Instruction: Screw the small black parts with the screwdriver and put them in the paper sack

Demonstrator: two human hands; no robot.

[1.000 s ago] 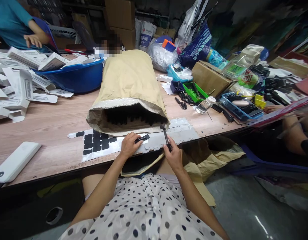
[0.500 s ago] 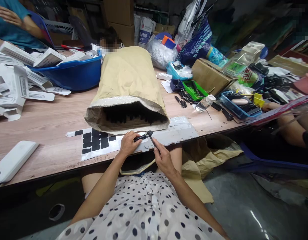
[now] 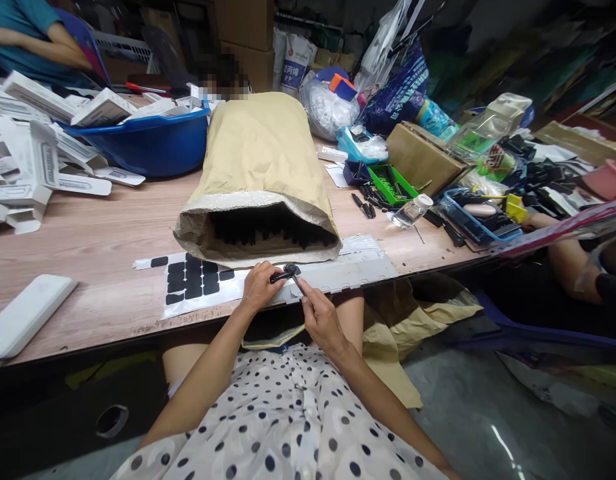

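Note:
My left hand (image 3: 258,287) is closed on a small black part (image 3: 277,276) at the table's front edge. Beside it my right hand (image 3: 319,317) grips a thin black rod (image 3: 294,280) whose round tip meets that part. Both hands rest over a white backing sheet (image 3: 338,270). To the left lies a sheet of black adhesive pads (image 3: 193,281). Just behind the hands lies a brown paper sack (image 3: 261,177) on its side, its open mouth full of dark parts.
A blue basin (image 3: 148,147) with white cartons stands at the back left, with more flat cartons (image 3: 23,180) beside it. A white box (image 3: 25,323) lies front left. Trays, a small bottle (image 3: 411,208) and clutter fill the right. Other people sit at back left and right.
My right hand has swung the black rod leftward and down until its tip meets the part in my left hand. My left hand has stayed in place.

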